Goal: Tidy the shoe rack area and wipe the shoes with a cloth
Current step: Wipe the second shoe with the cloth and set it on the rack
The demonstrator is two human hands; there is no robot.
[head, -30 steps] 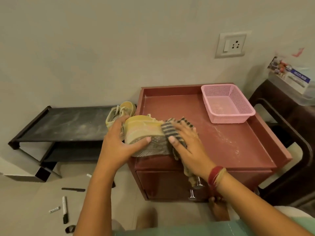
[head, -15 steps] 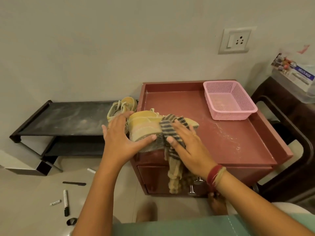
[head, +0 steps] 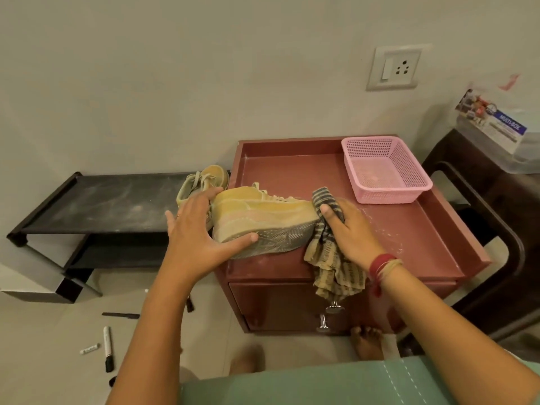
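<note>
The left hand spreads its fingers wide on the shoe, thumb pressing the sole. The right hand curls round the striped cloth, touching the toe.

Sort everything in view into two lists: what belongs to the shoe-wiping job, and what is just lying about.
In the job: yellow shoe on the red cabinet, steadied by the left hand; striped cloth, held by the right hand; second shoe on the black shoe rack.

Lying about: pink basket; markers on the floor; wall socket.
</note>
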